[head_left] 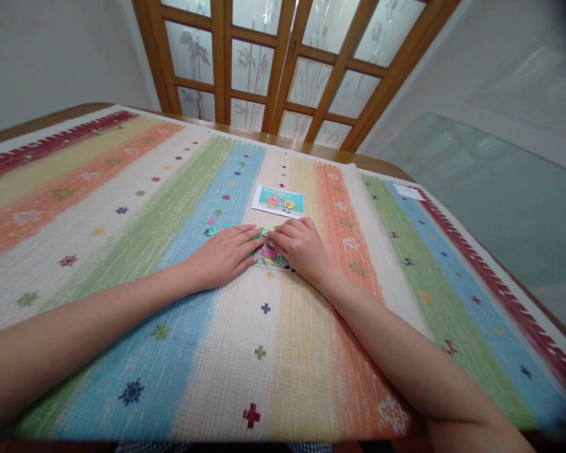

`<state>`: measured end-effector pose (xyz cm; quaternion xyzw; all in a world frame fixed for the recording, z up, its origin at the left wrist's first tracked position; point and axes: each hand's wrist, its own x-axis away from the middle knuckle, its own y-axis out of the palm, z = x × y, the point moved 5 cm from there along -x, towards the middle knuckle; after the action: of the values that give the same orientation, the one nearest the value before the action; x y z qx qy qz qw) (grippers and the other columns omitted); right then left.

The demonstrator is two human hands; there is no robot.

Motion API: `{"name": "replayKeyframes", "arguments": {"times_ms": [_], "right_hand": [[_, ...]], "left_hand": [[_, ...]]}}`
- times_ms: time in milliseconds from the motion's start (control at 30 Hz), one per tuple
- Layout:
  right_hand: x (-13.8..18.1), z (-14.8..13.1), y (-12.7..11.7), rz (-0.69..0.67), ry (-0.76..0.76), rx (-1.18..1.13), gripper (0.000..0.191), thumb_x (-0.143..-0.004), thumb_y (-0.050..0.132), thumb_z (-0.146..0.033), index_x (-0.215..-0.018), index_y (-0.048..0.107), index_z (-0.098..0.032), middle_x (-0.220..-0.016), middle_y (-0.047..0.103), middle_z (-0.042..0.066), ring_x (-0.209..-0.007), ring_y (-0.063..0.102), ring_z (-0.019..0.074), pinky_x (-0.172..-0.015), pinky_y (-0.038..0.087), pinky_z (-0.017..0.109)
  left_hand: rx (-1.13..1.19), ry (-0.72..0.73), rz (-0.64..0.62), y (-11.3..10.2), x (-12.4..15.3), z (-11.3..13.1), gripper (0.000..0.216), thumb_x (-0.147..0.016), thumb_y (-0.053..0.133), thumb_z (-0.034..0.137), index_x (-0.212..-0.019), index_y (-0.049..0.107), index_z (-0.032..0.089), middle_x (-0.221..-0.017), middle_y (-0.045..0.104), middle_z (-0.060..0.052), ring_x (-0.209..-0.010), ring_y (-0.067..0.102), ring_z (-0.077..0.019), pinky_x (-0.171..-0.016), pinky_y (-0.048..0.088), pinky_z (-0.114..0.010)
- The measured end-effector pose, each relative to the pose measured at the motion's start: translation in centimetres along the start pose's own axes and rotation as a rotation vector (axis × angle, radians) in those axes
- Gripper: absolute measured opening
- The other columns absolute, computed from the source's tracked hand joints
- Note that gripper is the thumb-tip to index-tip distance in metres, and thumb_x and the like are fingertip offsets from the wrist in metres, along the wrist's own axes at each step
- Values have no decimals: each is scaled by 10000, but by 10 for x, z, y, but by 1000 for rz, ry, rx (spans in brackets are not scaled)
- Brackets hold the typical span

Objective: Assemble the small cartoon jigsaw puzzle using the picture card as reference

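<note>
A small, colourful jigsaw puzzle (270,253) lies flat on the tablecloth, a pink cartoon figure showing between my hands. My left hand (231,251) rests over its left part, fingers stretched out and lying flat, fingertips touching it. From the other side my right hand (302,246) covers the right part, with its fingers bent and close together at the puzzle's upper middle. Whatever may be under those fingertips is hidden. Just beyond the hands is a picture card (283,201) with a pink and a yellow cartoon figure. Loose puzzle pieces (209,221) lie beside my left hand.
A striped tablecloth (245,352) covers the wooden table. A small white paper (408,192) lies near the far right edge. Behind the table stand wood-framed glass doors (268,63), with a pale glass panel (490,189) to the right.
</note>
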<state>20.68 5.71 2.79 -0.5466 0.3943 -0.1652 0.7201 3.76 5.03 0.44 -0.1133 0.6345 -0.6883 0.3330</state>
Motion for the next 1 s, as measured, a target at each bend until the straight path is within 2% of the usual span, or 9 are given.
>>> {"name": "replayKeyframes", "arguments": {"times_ms": [233,533,800,1000], "right_hand": [[2,-2,2,-59,-53,66,193,-997,557,-260,-1070,732,-225,-1002,742,52,-965,548,232,-848,304,397],[1,-4,0,-93,-24,85,178,-981,583,-257,-1055,743,-232,-1047,740,57,-982,539,242,-842,303,401],[3,7,3,-53,144,-144,241,-981,567,-318,-1123,733,-215,-1064,729,85,-1012,576,246,-852,356,386],[-1,8,8,-43,246,-179,232,-945,620,-336,-1083,750,-202,-1066,696,102,-1017,566,264,-858,382,390]], "left_hand": [[-22,-38,-105,2,-1,0,496,-1060,322,435,-1451,515,198,-1540,462,-119,-1437,405,-265,-1186,298,-456],[-26,-51,-130,0,-2,2,498,-1061,321,427,-1449,520,186,-1549,449,-118,-1445,389,-270,-1196,283,-451],[-3,-63,-121,3,0,0,494,-1059,321,436,-1462,503,214,-1564,432,-100,-1455,373,-259,-1198,270,-455],[-19,-51,-115,3,0,0,494,-1057,320,442,-1465,497,226,-1552,449,-100,-1440,395,-261,-1175,308,-459]]}}
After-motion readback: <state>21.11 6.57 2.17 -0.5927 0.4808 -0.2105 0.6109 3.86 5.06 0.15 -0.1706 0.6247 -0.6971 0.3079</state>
